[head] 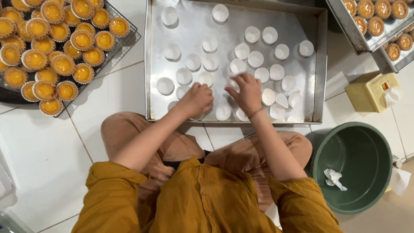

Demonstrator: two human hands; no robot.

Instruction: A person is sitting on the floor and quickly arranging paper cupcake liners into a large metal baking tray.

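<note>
- L hand: grip clenched over white paper cups at near edge of metal tray.
- R hand: fingertips pinch one paper cup, just left of grip; R nearer.
- Loose cups spread beyond both grips.

The person wears a loose mustard-yellow shirt of soft woven cloth, filling the lower middle of the frame. Its sleeves are rolled into thick cuffs above the elbows, one at lower left, one at lower right, leaving both forearms bare. A row of small matching buttons runs down the shirt's front. Below it, toward the frame's centre, show dusty pink-brown trousers with a dark waistband between them. A thin band circles the wrist of the right hand; the left hand is bare.
</note>
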